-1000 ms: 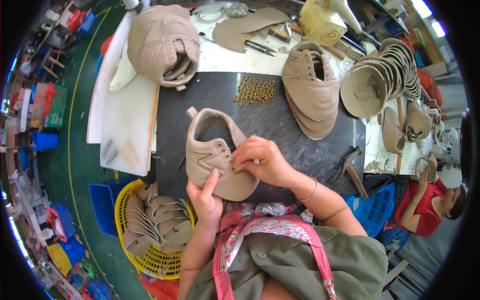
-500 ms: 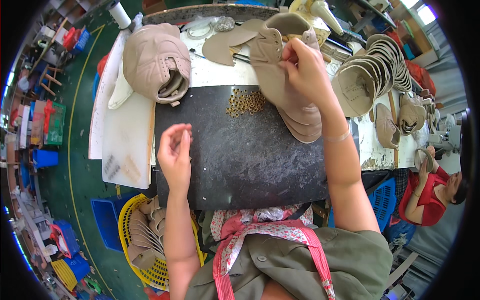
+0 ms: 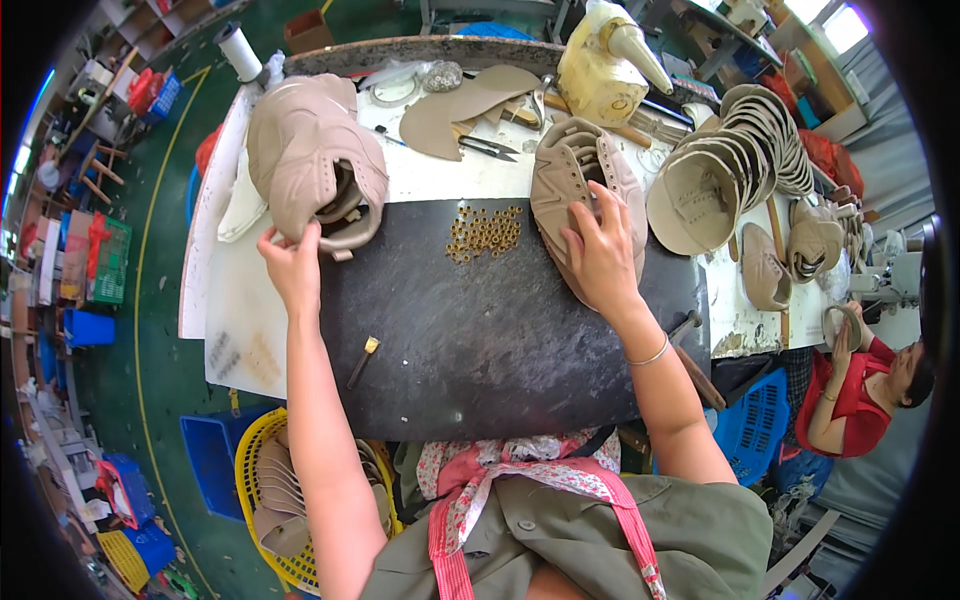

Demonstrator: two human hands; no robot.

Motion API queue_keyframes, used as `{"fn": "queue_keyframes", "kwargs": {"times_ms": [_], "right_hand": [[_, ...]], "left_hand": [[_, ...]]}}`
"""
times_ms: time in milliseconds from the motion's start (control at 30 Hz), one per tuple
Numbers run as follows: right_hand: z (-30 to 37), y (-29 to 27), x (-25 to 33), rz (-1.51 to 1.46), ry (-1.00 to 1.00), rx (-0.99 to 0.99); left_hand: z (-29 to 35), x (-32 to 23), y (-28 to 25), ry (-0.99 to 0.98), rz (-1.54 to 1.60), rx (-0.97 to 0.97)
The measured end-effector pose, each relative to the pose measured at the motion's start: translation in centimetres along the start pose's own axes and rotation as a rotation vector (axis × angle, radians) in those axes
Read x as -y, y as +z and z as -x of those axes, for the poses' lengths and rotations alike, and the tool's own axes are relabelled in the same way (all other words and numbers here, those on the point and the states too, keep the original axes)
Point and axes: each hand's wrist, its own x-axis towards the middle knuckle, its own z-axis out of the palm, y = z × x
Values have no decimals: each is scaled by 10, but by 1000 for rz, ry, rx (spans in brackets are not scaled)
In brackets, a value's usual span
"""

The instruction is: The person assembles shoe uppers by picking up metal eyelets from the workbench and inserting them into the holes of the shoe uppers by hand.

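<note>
At the left lies a pile of beige shoe uppers (image 3: 318,150) with rows of lace holes. My left hand (image 3: 293,270) is closed at the near edge of the top upper, thumb and fingers pinching it. On the right side of the black mat (image 3: 500,340) rests another beige shoe upper (image 3: 560,190), its lace opening facing up. Spread over it, my right hand (image 3: 603,255) has its fingers apart and touching its surface. Between the two lies a heap of small brass eyelets (image 3: 483,232). A short metal tool with a yellowish end (image 3: 363,362) lies near the left.
A hammer (image 3: 690,350) lies by the mat's right edge. Scissors (image 3: 487,148), flat beige pieces (image 3: 440,120) and a yellowed plastic bottle (image 3: 600,85) stand or lie behind. Stacked beige pieces (image 3: 700,190) fill the right. A yellow basket (image 3: 255,470) sits below; a co-worker (image 3: 855,390) is at right.
My left hand has moved from above the mat to the left pile. My right hand has come nearer, and the upper it had raised now lies flatter on the mat. The short tool and hammer now show.
</note>
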Motion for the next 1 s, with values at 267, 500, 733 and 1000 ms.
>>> {"fn": "queue_keyframes", "kwargs": {"times_ms": [267,500,733,1000], "right_hand": [[24,38,51,-380,23,190],[16,95,62,-213,99,313],[14,86,63,-140,57,305],[14,93,64,-150,32,338]], "left_hand": [[129,14,-53,-49,283,442],[134,1,-51,-327,611,451],[181,-5,-49,-285,728,454],[196,-2,-45,-212,683,487]]}}
